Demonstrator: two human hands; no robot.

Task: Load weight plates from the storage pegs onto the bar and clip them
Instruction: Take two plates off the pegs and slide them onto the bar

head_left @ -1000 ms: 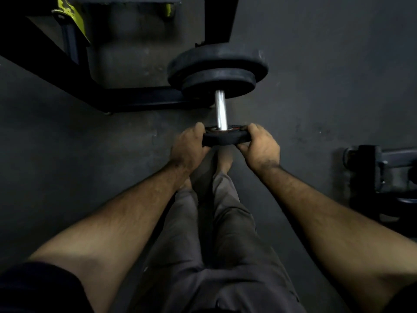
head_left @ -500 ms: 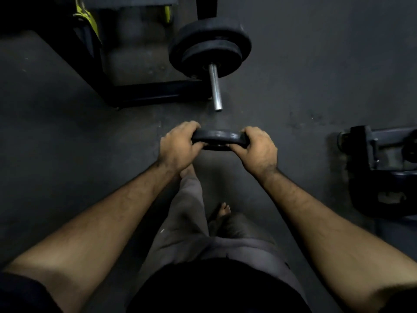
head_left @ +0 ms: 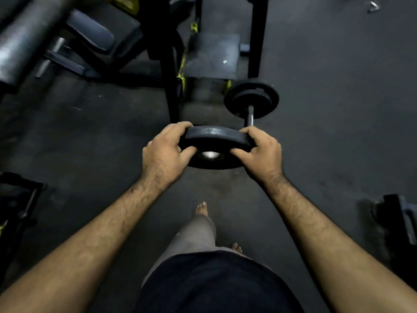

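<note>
I hold a small black weight plate (head_left: 215,141) in both hands in front of me, its metal-lined centre hole facing me. My left hand (head_left: 165,154) grips its left rim and my right hand (head_left: 261,152) grips its right rim. Beyond the plate, the steel bar sleeve (head_left: 250,116) points toward me, its tip just behind my right fingers. Two black plates (head_left: 251,99) sit further along the bar. The held plate is off the bar, to the left of the sleeve's end.
A black rack frame (head_left: 171,86) with yellow straps and a grey bench pad (head_left: 213,55) stand behind the bar. Padded equipment (head_left: 90,35) fills the upper left. Dark machine parts sit at the right edge (head_left: 397,218) and the left edge (head_left: 20,199). My bare feet stand on dark floor.
The plate has come off the bar's end and been drawn back toward me. It has since tilted so its hole faces me, while the view has swung left and pulled away from the bar.
</note>
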